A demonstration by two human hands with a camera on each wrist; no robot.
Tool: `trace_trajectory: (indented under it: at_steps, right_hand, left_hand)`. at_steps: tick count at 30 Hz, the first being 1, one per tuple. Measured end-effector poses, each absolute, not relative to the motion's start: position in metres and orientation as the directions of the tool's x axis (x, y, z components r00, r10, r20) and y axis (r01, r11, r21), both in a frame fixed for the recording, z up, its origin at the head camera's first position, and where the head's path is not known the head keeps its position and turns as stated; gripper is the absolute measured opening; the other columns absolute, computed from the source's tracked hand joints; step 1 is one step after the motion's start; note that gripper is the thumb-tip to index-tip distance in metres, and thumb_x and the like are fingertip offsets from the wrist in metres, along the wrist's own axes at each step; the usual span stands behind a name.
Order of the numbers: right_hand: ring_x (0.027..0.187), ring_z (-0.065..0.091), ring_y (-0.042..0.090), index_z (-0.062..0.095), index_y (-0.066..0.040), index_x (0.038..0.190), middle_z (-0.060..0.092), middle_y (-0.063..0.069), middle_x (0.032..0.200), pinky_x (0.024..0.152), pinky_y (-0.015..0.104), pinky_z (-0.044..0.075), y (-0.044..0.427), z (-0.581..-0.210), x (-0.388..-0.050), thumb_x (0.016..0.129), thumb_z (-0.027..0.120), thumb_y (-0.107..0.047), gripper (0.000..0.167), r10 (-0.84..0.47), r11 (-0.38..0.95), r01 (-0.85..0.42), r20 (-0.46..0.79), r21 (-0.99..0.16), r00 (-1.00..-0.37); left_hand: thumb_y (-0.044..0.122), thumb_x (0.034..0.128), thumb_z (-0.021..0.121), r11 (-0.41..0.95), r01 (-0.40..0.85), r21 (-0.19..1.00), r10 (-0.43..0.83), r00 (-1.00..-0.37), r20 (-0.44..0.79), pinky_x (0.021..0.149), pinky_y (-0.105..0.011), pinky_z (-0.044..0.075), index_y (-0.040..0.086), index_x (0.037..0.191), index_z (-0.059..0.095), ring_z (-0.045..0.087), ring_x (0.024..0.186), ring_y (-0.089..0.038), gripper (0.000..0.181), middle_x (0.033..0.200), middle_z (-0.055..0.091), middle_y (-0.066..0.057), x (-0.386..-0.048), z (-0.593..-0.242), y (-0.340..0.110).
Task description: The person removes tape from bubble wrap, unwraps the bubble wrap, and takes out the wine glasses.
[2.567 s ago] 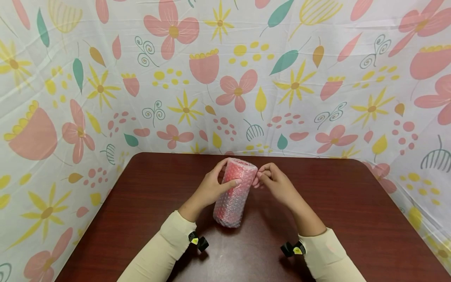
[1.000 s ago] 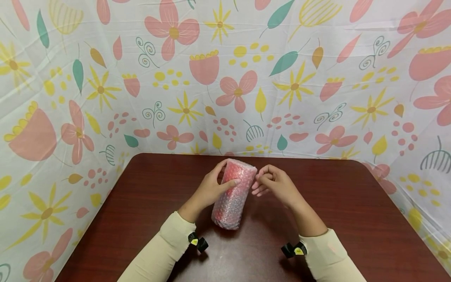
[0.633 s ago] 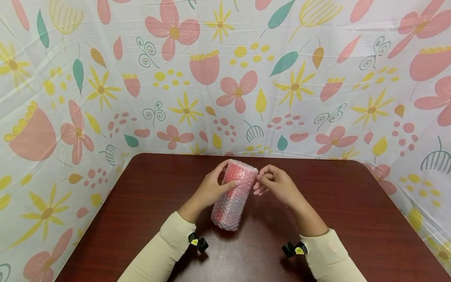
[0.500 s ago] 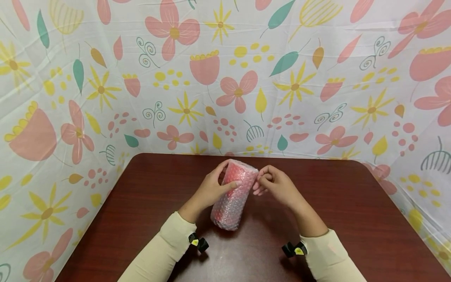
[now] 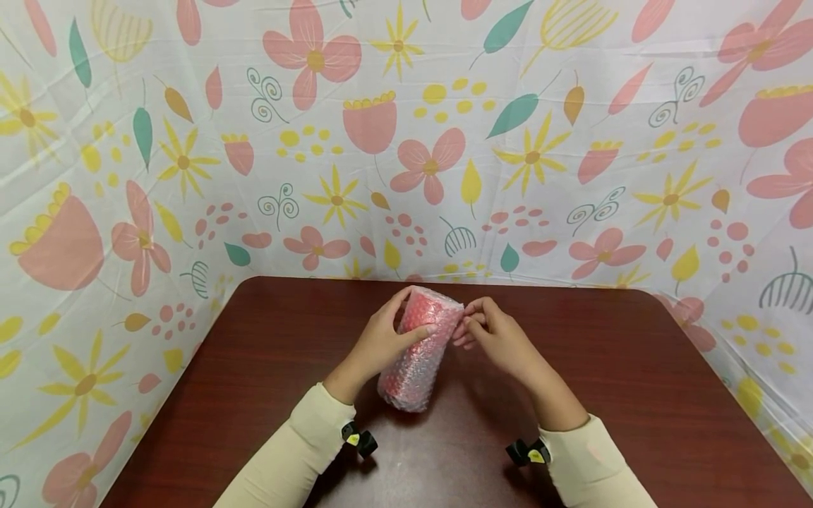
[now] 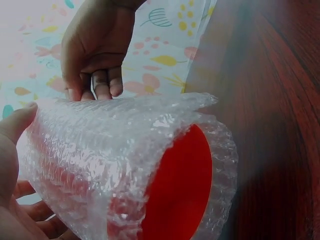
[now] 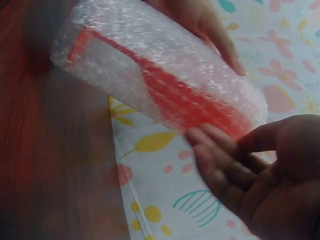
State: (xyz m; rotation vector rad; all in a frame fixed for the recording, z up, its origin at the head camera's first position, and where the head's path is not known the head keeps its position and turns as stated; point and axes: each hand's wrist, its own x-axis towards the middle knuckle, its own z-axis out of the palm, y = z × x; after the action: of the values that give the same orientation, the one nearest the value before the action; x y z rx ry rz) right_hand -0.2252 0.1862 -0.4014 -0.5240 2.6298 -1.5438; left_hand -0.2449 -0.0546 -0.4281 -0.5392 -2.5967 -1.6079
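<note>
A red cylinder-like object [image 6: 182,185] sits inside clear bubble wrap [image 5: 416,360], leaning above the table in the head view. Its red end shows within the wrap's rim in the left wrist view. My left hand [image 5: 380,339] grips the wrapped roll from the left, thumb across its front and fingers behind. At the upper right edge, my right hand [image 5: 498,339] has its thumb and forefinger bent together on the wrap's edge. The other right fingers [image 7: 220,167] lie along the roll's side in the right wrist view. Their exact contact is partly hidden.
A dark reddish-brown table [image 5: 286,339] with rounded far corners lies under both hands. A floral cloth [image 5: 406,176] hangs behind it and along both sides. Small black wrist cameras [image 5: 360,439] sit at the cream sleeves.
The wrapped roll's lower end has shifted slightly left. My right thumb and fingers have moved a little at the wrap's edge, while my left hand keeps its grip.
</note>
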Motion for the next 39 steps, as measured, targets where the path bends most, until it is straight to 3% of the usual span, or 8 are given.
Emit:
trace_trajectory:
  at_steps: [4, 10, 16, 24, 30, 36, 39]
  right_hand:
    - [0.096, 0.074, 0.032, 0.048, -0.001, 0.116, 0.074, 0.017, 0.103, 0.083, 0.046, 0.06, 0.1886, -0.4013, -0.2246, 0.108, 0.048, -0.014, 0.016, -0.308, 0.483, -0.251, 0.105, -0.839, -0.946]
    - [0.081, 0.075, 0.03, 0.056, -0.002, 0.111, 0.075, 0.016, 0.089, 0.076, 0.047, 0.061, 0.1876, -0.3983, -0.2255, 0.106, 0.051, -0.013, 0.014, -0.274, 0.433, -0.211, 0.096, -0.876, -0.957]
    - [0.072, 0.074, 0.026, 0.056, -0.005, 0.108, 0.072, 0.013, 0.079, 0.071, 0.045, 0.061, 0.1882, -0.3981, -0.2259, 0.106, 0.052, -0.013, 0.01, -0.281, 0.418, -0.205, 0.088, -0.885, -0.956]
    - [0.059, 0.069, 0.029, 0.057, -0.005, 0.105, 0.061, 0.013, 0.066, 0.061, 0.039, 0.059, 0.1899, -0.3967, -0.2261, 0.105, 0.051, -0.015, 0.012, -0.28, 0.429, -0.214, 0.096, -0.878, -0.955]
    - [0.067, 0.073, 0.029, 0.055, -0.002, 0.106, 0.07, 0.016, 0.075, 0.066, 0.047, 0.061, 0.1905, -0.3948, -0.2244, 0.105, 0.05, -0.012, 0.012, -0.286, 0.391, -0.185, 0.072, -0.901, -0.956]
    - [0.077, 0.076, 0.034, 0.056, 0.001, 0.106, 0.076, 0.019, 0.087, 0.067, 0.039, 0.062, 0.1906, -0.3952, -0.2245, 0.105, 0.052, -0.012, 0.013, -0.292, 0.372, -0.182, 0.071, -0.91, -0.954]
    - [0.08, 0.076, 0.037, 0.056, 0.0, 0.105, 0.077, 0.018, 0.089, 0.07, 0.042, 0.062, 0.1906, -0.3948, -0.2245, 0.105, 0.053, -0.012, 0.012, -0.292, 0.366, -0.186, 0.078, -0.912, -0.953]
  left_hand:
    - [0.049, 0.0871, 0.076, 0.412, 0.317, 0.854, 0.273, -0.937, 0.216, 0.097, -0.045, 0.053, 0.027, 0.157, 0.035, 0.055, 0.128, -0.022, 0.084, 0.151, 0.049, -0.003, -0.2444, -0.4292, -0.0546]
    - [0.053, 0.0871, 0.075, 0.409, 0.31, 0.858, 0.265, -0.94, 0.214, 0.097, -0.045, 0.053, 0.026, 0.157, 0.034, 0.055, 0.129, -0.022, 0.086, 0.152, 0.048, -0.003, -0.2445, -0.4288, -0.0547]
    - [0.052, 0.088, 0.074, 0.419, 0.317, 0.851, 0.271, -0.938, 0.216, 0.101, -0.045, 0.052, 0.025, 0.157, 0.034, 0.054, 0.131, -0.022, 0.085, 0.154, 0.047, -0.003, -0.2445, -0.4291, -0.0544]
    - [0.054, 0.0873, 0.074, 0.397, 0.3, 0.867, 0.275, -0.94, 0.2, 0.093, -0.04, 0.055, 0.027, 0.157, 0.034, 0.057, 0.124, -0.02, 0.085, 0.149, 0.051, -0.001, -0.2437, -0.4284, -0.054]
    - [0.055, 0.0868, 0.074, 0.388, 0.295, 0.873, 0.273, -0.942, 0.197, 0.09, -0.038, 0.056, 0.027, 0.157, 0.035, 0.059, 0.12, -0.018, 0.085, 0.147, 0.053, 0.0, -0.2443, -0.4291, -0.0529]
    - [0.055, 0.0873, 0.074, 0.389, 0.308, 0.868, 0.277, -0.938, 0.208, 0.091, -0.039, 0.056, 0.024, 0.157, 0.034, 0.059, 0.122, -0.019, 0.086, 0.147, 0.052, -0.002, -0.2443, -0.4298, -0.0528]
    - [0.055, 0.0871, 0.074, 0.394, 0.305, 0.867, 0.275, -0.939, 0.206, 0.092, -0.04, 0.056, 0.025, 0.157, 0.034, 0.059, 0.123, -0.02, 0.086, 0.148, 0.052, -0.002, -0.2447, -0.4299, -0.053]
